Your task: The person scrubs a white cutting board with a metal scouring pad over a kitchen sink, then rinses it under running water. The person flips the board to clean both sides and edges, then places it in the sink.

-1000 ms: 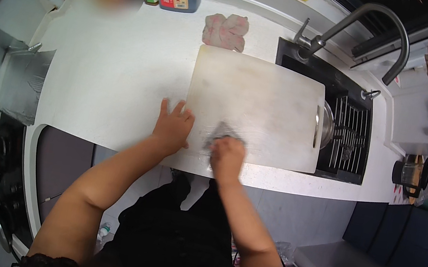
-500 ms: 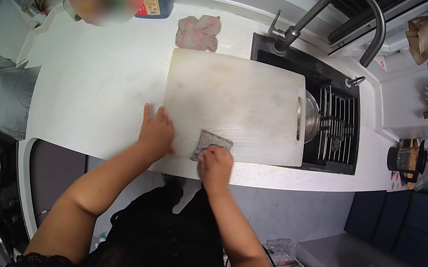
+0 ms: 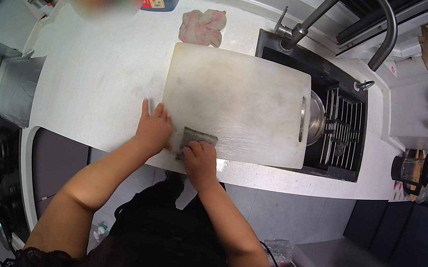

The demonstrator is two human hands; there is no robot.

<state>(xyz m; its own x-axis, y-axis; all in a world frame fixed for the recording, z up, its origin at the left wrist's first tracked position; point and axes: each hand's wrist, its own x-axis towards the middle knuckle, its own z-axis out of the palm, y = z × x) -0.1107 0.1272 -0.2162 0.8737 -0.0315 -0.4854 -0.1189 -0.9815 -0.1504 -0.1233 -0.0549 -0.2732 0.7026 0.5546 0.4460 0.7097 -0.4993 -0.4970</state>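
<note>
From where I stand, the right hand (image 3: 199, 159) has its fingers bent and bunched over a small grey, rough-textured scouring pad (image 3: 197, 134), gripping its lower part and pressing it against the lower left corner of the large rectangular off-white cutting board (image 3: 238, 95). The left hand (image 3: 153, 130) is at the board's left edge, fingers spread and holding nothing; I can't tell whether it bears down on the board.

The board lies flat on the white countertop (image 3: 93, 72), its right end, with the slotted handle, reaching over the black rectangular sink (image 3: 275, 47). Shiny streaks mark its surface near the pad (wet ones, I'd guess).

The step in hand looks to me like scrubbing the board's near edge. The next move, in my judgement, calls for flat, even pressure along that edge, with the left hand steadying the corner so the board doesn't slide. A crumpled greyish-pink cloth (image 3: 202, 26) lies just beyond the board's far left corner.
</note>
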